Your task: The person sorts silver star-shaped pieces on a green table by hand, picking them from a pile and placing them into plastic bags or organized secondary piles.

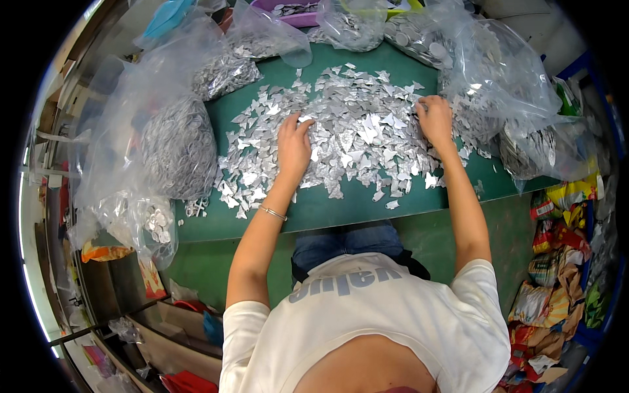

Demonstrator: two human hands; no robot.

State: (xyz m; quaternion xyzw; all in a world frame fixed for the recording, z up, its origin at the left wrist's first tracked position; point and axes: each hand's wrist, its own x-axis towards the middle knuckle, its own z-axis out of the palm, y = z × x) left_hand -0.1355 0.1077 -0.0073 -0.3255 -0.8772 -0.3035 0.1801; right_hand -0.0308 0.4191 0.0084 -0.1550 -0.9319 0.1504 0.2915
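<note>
A wide, loose pile of small flat silvery metal pieces (357,141), irregular and pointed in outline, is spread over a green tabletop (314,213). My left hand (293,147) lies on the left part of the pile, thumb and forefinger apart, with a bright piece near its fingertips. At the pile's right edge, my right hand (434,121) rests with its fingers bent and somewhat apart, the tips among the pieces. I see nothing gripped in either hand. A thin bracelet (274,213) circles my left wrist.
Clear plastic bags of metal parts line the table: a large one (178,150) at left, another (472,108) at right. A purple basket (298,18) stands at the back. Colourful packages (544,295) fill the right side; a shelf (173,334) stands at lower left.
</note>
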